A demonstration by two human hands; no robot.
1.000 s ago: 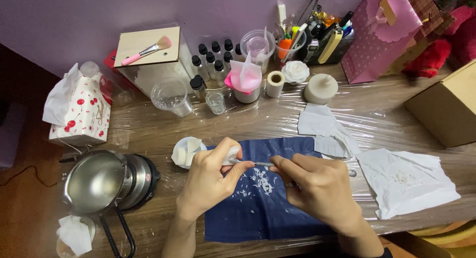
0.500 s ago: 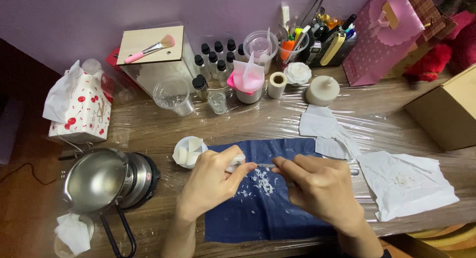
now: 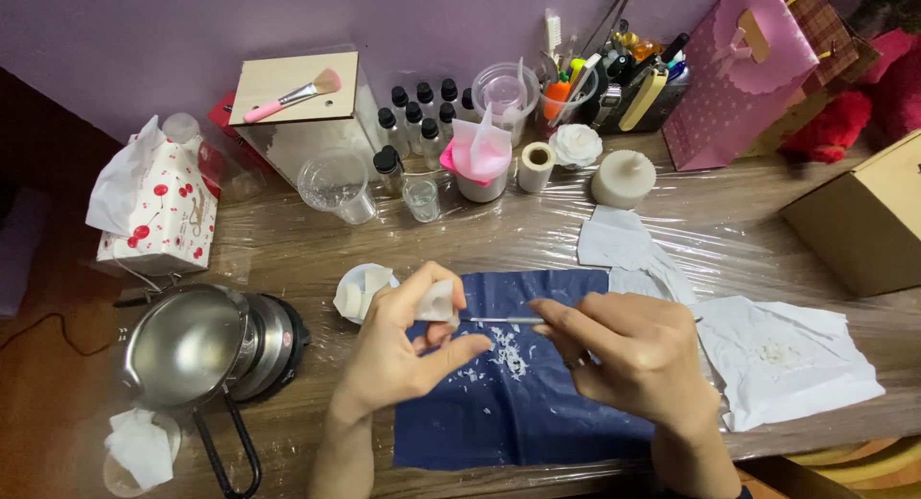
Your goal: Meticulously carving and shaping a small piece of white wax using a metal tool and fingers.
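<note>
My left hand (image 3: 403,350) grips a small white wax piece (image 3: 436,301) between thumb and fingers, above a dark blue cloth (image 3: 523,413). My right hand (image 3: 628,355) pinches a thin metal tool (image 3: 499,320) whose tip touches the white piece. White shavings (image 3: 504,350) lie scattered on the cloth beneath both hands. A small white dish (image 3: 360,290) with white pieces sits just left of my left hand.
A metal pot on a small hot plate (image 3: 197,350) stands at the left. A tissue box (image 3: 158,211), a clear cup (image 3: 336,184), dark-capped bottles (image 3: 417,125), a pink cup (image 3: 478,158) and a white candle (image 3: 624,178) line the back. White paper sheets (image 3: 796,360) and a cardboard box (image 3: 863,221) are at the right.
My hands have stayed over the blue cloth, the left shifting slightly right with the white piece. The tool remains against it.
</note>
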